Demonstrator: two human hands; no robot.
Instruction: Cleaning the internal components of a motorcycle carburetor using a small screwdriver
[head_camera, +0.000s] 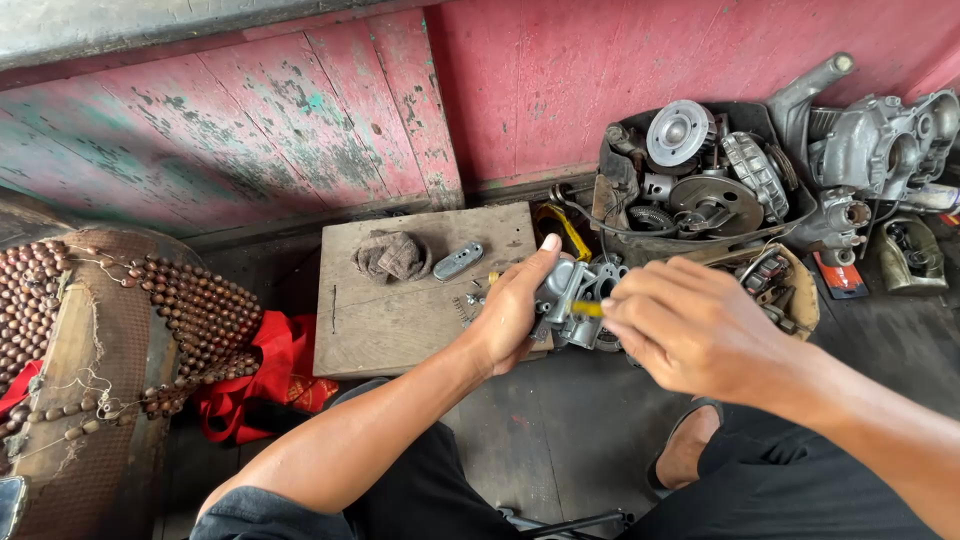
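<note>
My left hand (512, 312) grips a grey metal carburettor body (572, 300) and holds it above the edge of a small wooden board (400, 320). My right hand (690, 330) is closed on a tool with a yellow handle (588, 309), its tip against the carburettor. Most of the tool is hidden inside my fist. Beside my left hand, a few small screws and a spring (468, 303) lie on the board.
A crumpled rag (392, 256) and a small grey metal part (458, 261) lie on the board. A black tub (690, 185) of engine parts and a grey engine casing (880, 150) sit at the right. A beaded seat cover (90, 330) and red cloth (265, 375) lie left.
</note>
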